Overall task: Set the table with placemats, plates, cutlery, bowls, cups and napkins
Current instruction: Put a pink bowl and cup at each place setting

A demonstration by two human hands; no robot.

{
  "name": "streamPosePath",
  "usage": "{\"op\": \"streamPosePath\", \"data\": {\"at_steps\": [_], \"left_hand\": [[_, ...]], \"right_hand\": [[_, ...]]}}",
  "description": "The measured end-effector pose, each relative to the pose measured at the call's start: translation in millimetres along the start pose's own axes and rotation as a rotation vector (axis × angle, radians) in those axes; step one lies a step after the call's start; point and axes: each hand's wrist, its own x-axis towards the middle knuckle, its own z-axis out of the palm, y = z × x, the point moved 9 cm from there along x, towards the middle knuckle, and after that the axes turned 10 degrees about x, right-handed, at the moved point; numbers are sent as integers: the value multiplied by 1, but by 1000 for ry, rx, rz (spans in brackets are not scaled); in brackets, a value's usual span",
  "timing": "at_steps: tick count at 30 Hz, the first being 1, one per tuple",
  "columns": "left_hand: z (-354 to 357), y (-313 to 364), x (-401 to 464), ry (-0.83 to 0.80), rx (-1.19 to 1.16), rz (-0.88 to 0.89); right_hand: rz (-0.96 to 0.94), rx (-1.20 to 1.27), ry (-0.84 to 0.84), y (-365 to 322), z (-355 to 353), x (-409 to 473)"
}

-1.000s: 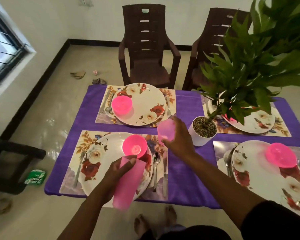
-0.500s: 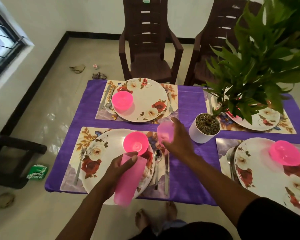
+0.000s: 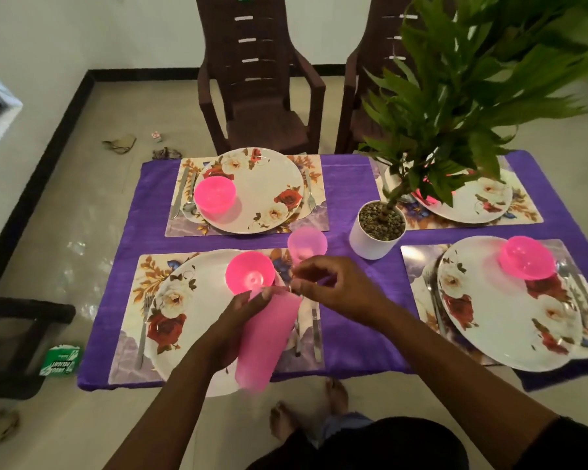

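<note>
**Cup stack held over near-left setting; one cup standing on table**

The left hand grips the pink cup stack over the plate at the table's near-left corner. The stack's long axis is tilted, its upper end away from the person, its lower end past the near edge. The right hand, fingers curled, is at the stack's upper end; whether it pinches the stack cannot be determined. A single pink cup stands upright just beyond the near-left placemat, mouth up.
</note>
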Motion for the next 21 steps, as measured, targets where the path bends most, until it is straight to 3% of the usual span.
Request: {"op": "streamPosePath", "data": {"at_steps": [3, 8, 12, 18, 21], "left_hand": [[20, 5, 7, -74, 7, -45], [52, 0, 19, -149, -28, -111], [86, -8, 27, -250, 35, -102], [150, -3, 42, -401, 139, -123], [177, 3, 51, -467, 125, -131]], "right_hand": [[70, 124, -143, -3, 11, -21], [77, 249, -58, 13, -10, -50], [212, 340, -34, 39, -32, -80], [258, 383, 41, 62, -79, -113], [285, 531, 52, 68, -95, -119]]}}
